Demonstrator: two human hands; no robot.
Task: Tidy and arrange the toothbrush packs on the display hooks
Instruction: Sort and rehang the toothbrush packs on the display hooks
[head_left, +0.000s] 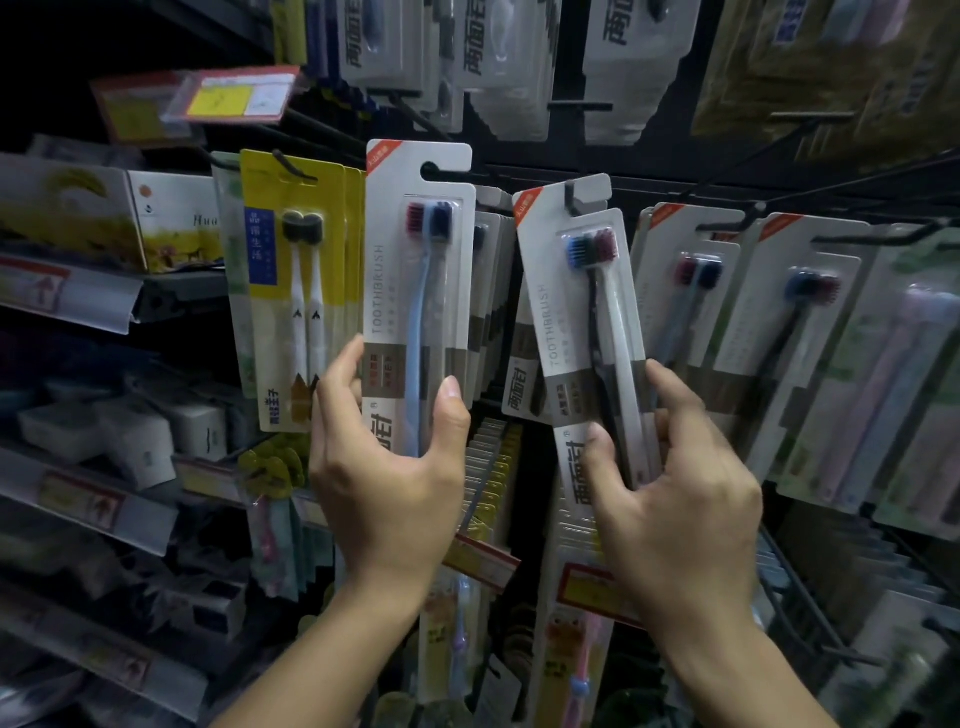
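Observation:
My left hand grips the lower part of a white toothbrush pack with a blue brush, held upright, its hang hole at the tip of a black hook. My right hand pinches the bottom of a second white pack with a black and a white brush, tilted left, its slot at another hook. Behind each pack hangs a row of similar packs.
A yellow two-brush pack hangs to the left. More white packs and pastel packs hang to the right. Larger packs hang above, children's brushes below. Shelves with boxes stand at the left.

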